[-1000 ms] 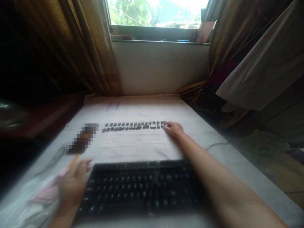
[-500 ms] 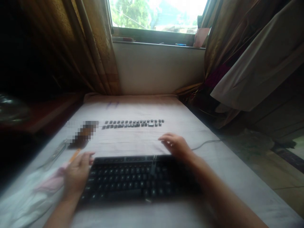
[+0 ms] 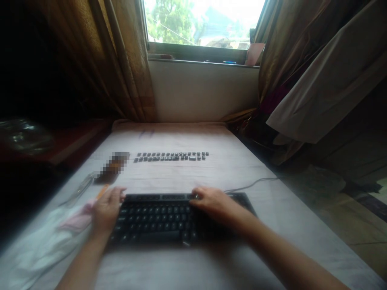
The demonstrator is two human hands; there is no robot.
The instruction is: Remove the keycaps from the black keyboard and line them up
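A black keyboard (image 3: 151, 222) lies across the cloth-covered surface in front of me. My left hand (image 3: 107, 205) is closed around its left end, fingertips at the upper left corner. Over the keyboard's upper edge, right of the middle, my right hand (image 3: 208, 200) has thumb and fingers pinched together. A small shiny bit shows at those fingertips, too blurred to name. My right hand and forearm cover much of the keyboard's right part. Farther back, several small dark keycaps (image 3: 172, 156) lie in two rows.
Left of the keyboard are a pink cloth (image 3: 77, 219), a white cloth (image 3: 39, 241), an orange stick-like thing (image 3: 102, 191), a clear slim object (image 3: 83, 186) and a pixelated dark item (image 3: 113, 167). A cable (image 3: 250, 185) runs off to the right. Curtains (image 3: 127, 60) flank the window.
My right hand has come down and left from beyond the keyboard onto its upper edge, fingers drawing together. My left hand stays at the left end. The view has shifted slightly.
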